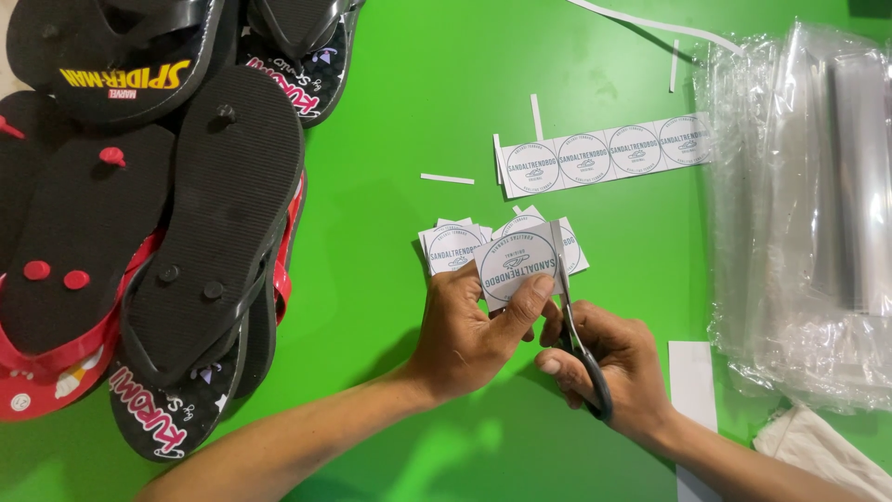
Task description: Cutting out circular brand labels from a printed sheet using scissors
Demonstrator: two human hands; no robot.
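Observation:
My left hand (469, 330) pinches a square white paper label (514, 265) with a round printed emblem, held just above the green table (400, 139). My right hand (609, 358) grips black-handled scissors (576, 325), whose blades run up along the label's right edge. Under the label lies a small heap of cut labels (453, 244). Farther back lies an uncut strip of round-emblem labels (604, 153).
A pile of black and red flip-flops (158, 214) covers the left side. A stack of clear plastic bags (804, 214) lies at the right. Thin white paper trimmings (447, 178) are scattered on the table. A white paper strip (692, 381) lies near my right wrist.

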